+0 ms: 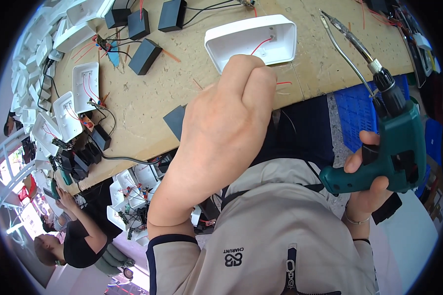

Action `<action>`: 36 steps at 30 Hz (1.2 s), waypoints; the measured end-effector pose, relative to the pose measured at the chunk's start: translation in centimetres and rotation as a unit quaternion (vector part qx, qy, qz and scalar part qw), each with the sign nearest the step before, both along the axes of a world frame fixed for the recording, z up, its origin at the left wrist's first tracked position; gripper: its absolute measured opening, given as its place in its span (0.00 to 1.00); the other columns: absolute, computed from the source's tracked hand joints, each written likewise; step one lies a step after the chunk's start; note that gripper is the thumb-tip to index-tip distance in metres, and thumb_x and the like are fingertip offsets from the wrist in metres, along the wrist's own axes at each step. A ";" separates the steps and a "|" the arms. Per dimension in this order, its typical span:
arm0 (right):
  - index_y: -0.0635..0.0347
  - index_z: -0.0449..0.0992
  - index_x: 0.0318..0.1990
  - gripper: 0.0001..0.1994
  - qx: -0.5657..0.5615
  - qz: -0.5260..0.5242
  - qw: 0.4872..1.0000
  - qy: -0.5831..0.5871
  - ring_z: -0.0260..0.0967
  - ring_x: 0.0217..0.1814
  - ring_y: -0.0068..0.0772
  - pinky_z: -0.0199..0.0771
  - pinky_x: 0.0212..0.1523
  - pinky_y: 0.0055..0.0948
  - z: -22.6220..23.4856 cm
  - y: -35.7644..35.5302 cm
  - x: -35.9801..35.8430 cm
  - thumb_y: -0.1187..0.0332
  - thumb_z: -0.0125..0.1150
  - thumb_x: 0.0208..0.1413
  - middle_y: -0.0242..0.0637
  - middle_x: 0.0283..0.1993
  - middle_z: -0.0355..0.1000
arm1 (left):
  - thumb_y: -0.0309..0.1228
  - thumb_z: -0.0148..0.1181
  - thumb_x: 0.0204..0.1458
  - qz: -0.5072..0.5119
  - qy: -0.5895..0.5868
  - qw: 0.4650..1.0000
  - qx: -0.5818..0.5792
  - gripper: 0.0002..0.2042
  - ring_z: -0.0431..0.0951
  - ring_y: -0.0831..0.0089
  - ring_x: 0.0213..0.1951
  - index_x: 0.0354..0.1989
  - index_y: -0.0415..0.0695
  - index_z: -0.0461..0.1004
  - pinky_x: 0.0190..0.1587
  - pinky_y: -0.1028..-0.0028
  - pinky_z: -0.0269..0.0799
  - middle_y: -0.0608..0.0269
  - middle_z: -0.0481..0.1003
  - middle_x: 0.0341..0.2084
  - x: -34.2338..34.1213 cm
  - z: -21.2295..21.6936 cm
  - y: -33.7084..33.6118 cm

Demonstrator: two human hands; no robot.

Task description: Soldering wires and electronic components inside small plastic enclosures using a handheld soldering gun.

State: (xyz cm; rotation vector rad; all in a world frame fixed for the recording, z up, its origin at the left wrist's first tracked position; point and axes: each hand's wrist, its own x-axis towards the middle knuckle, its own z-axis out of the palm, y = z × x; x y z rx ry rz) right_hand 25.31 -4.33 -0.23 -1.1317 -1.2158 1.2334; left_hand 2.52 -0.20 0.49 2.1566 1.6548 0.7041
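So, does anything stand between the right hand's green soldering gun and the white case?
Nothing visible: tabletop shows between the green soldering gun's tip and the white case. The left hand covers part of the case's near edge.

**Lettering on the Worn Shirt, Beyond the Table's Near Edge**

Two markings are legible, both on the person's beige shirt, outside the near edge of the table. The first, a chest print, consists of a compact, dark, rounded emblem and one short line of small dark capitals; it appears upside down, with the capitals on the side toward the table. The second, beside it on the person's right, is a row of larger pale characters, set lengthwise along the dark strip at the zip. On the table, no lettering can be made out.
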 end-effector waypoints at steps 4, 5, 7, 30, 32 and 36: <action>0.68 0.51 0.55 0.34 -0.007 0.017 0.999 0.037 0.66 0.27 0.24 0.70 0.23 0.20 -0.6 0.5 -0.2 0.51 0.53 0.49 0.56 0.48 0.62 | 0.17 0.54 0.38 -0.080 0.011 0.992 0.093 0.06 0.69 0.63 0.27 0.27 0.39 0.67 0.29 0.72 0.66 0.60 0.68 0.29 -0.6 -0.6 0.7; 0.68 0.51 0.55 0.34 -0.018 0.018 0.998 0.052 0.65 0.27 0.23 0.69 0.23 0.19 -0.6 0.7 -0.4 0.50 0.52 0.49 0.55 0.48 0.61 | 0.17 0.54 0.38 -0.081 0.009 0.992 0.093 0.06 0.69 0.63 0.27 0.27 0.39 0.67 0.29 0.72 0.66 0.60 0.68 0.29 -0.5 -0.9 0.9; 0.68 0.50 0.56 0.35 -0.027 0.019 0.997 0.066 0.64 0.27 0.22 0.69 0.23 0.18 -0.9 0.8 -0.7 0.50 0.51 0.50 0.55 0.49 0.61 | 0.17 0.55 0.38 -0.062 -0.057 0.990 0.116 0.06 0.69 0.65 0.27 0.26 0.39 0.68 0.29 0.73 0.66 0.61 0.68 0.29 -0.1 -1.6 1.0; 0.68 0.51 0.56 0.35 -0.037 0.014 0.994 0.101 0.64 0.26 0.21 0.68 0.23 0.18 -0.9 1.4 -1.2 0.48 0.50 0.50 0.53 0.49 0.61 | 0.23 0.56 0.32 0.013 -0.048 0.964 0.260 0.06 0.67 0.70 0.18 0.21 0.44 0.68 0.18 0.73 0.61 0.65 0.63 0.20 0.8 -3.5 3.0; 0.68 0.51 0.56 0.34 -0.030 0.017 0.995 0.097 0.64 0.27 0.21 0.69 0.23 0.18 -0.9 1.3 -1.0 0.49 0.50 0.50 0.54 0.49 0.61 | 0.23 0.57 0.31 0.020 -0.038 0.961 0.272 0.05 0.66 0.71 0.18 0.19 0.44 0.68 0.18 0.74 0.59 0.66 0.64 0.20 0.7 -3.8 3.2; 0.69 0.52 0.54 0.34 -0.012 0.017 0.998 0.058 0.66 0.28 0.24 0.70 0.24 0.19 -0.9 0.6 -0.2 0.51 0.54 0.48 0.54 0.48 0.62 | 0.23 0.59 0.32 0.050 0.000 0.962 0.268 0.05 0.66 0.72 0.23 0.21 0.44 0.71 0.26 0.75 0.56 0.67 0.66 0.22 0.4 -2.8 2.9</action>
